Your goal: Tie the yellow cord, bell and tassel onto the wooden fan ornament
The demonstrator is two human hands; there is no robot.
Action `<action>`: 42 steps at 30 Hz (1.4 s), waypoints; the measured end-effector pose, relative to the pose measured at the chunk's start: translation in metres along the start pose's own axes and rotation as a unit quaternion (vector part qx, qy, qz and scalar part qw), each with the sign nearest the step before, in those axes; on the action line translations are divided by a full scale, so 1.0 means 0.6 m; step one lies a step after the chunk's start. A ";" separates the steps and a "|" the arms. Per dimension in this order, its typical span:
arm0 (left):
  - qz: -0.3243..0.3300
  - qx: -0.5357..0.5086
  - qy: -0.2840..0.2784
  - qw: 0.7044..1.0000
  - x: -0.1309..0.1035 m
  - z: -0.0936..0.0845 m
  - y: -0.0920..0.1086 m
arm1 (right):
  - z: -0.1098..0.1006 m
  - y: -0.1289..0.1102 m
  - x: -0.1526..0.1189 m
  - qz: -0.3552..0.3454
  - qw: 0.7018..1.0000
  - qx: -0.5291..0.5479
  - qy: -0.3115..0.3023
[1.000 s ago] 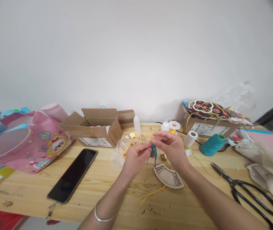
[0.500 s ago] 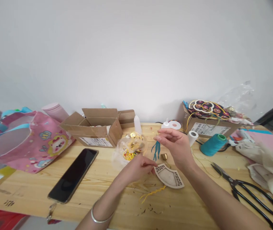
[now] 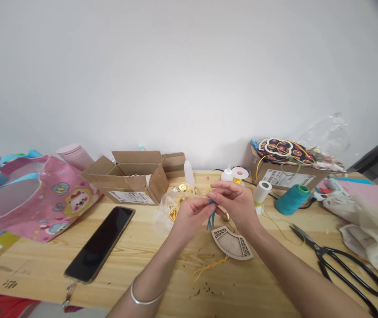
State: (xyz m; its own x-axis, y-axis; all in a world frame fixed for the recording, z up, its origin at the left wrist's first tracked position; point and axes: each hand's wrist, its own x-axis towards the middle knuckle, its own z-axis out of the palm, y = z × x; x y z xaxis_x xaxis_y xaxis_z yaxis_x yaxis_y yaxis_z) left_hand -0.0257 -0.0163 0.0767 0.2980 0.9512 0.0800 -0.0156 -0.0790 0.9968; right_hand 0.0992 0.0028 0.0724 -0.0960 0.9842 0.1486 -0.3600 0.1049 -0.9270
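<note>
A small teal tassel point(image 3: 211, 220) hangs between my two hands, its strands pointing down above the table. My left hand point(image 3: 190, 215) is closed in a pinch at the tassel's top. Just beside it, my right hand point(image 3: 237, 204) also pinches there, thumb and forefinger together; the fingertips of both hands meet and partly hide the top. Below them lies a fan-shaped wooden frame point(image 3: 232, 244) with lattice ends and a yellow cord point(image 3: 210, 266) at its lower edge. A small brass bell point(image 3: 225, 217) rests behind the frame, partly covered by my right hand.
Black-handled scissors point(image 3: 321, 251) and a teal thread cone point(image 3: 293, 199) are at the right. A phone point(image 3: 100, 244) lies left, near an open cardboard box point(image 3: 136, 181) and a pink bag point(image 3: 59, 198). A clear plastic bag point(image 3: 164, 214) holds yellow cords.
My left hand has left the fan-shaped frame and risen to the tassel. My right hand has shifted slightly left and down, still pinching, so both hands now meet.
</note>
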 end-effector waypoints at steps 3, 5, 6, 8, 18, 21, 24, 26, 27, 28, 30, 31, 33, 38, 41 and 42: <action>0.003 0.028 -0.005 1.000 0.002 0.000 -0.002 | 0.000 0.002 0.000 0.003 1.000 -0.003 -0.006; 0.002 0.039 -0.007 0.999 0.003 -0.002 -0.003 | 0.000 0.001 0.001 0.000 1.000 -0.013 0.001; 0.000 0.044 -0.005 0.999 0.003 -0.003 -0.003 | 0.000 0.000 0.001 -0.003 1.000 -0.019 0.004; -0.009 0.060 0.000 0.998 0.004 -0.004 -0.004 | 0.000 0.000 0.000 -0.011 0.999 -0.034 0.009; -0.032 0.089 0.010 0.995 0.008 0.000 -0.018 | 0.004 0.003 -0.004 -0.036 0.996 -0.081 0.018; -0.043 0.120 -0.043 0.991 0.001 0.001 -0.025 | 0.003 -0.004 -0.006 -0.043 0.995 -0.083 0.031; -0.068 0.181 -0.115 0.974 -0.009 -0.002 -0.034 | 0.002 -0.020 -0.006 -0.042 0.996 -0.061 0.056; -0.088 0.221 -0.147 0.960 -0.013 -0.010 -0.041 | 0.000 -0.030 -0.005 -0.042 0.996 -0.049 0.066; -0.091 0.233 -0.144 0.958 -0.014 -0.015 -0.044 | -0.001 -0.034 -0.004 -0.043 0.996 -0.047 0.068; -0.084 0.235 -0.128 0.960 -0.012 -0.021 -0.046 | -0.003 -0.036 -0.003 -0.044 0.996 -0.047 0.067; -0.052 0.196 -0.063 0.977 -0.007 -0.034 -0.046 | -0.005 -0.036 -0.001 -0.049 0.996 -0.046 0.062; -0.034 0.150 -0.029 0.988 -0.003 -0.039 -0.044 | -0.006 -0.035 0.000 -0.050 0.996 -0.046 0.058; -0.006 0.019 -0.001 1.000 0.003 -0.042 -0.035 | -0.005 -0.029 0.001 -0.049 0.996 -0.047 0.050; 0.012 -0.101 -0.023 0.995 0.006 -0.015 -0.006 | -0.003 -0.011 0.001 -0.048 0.997 -0.058 0.033; 0.005 -0.022 0.011 1.000 0.006 0.001 -0.001 | -0.004 -0.005 0.001 -0.041 0.997 -0.063 0.031; 0.003 -0.006 0.019 1.000 0.006 0.003 -0.001 | -0.004 -0.005 0.001 -0.034 0.997 -0.064 0.033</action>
State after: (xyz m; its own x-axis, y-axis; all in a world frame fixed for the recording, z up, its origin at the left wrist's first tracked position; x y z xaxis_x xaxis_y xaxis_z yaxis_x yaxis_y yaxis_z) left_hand -0.0230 -0.0131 0.0763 0.2619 0.9612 0.0861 -0.0286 -0.0814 0.9963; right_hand 0.1024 0.0036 0.0742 -0.0130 0.9810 0.1936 -0.2424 0.1847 -0.9524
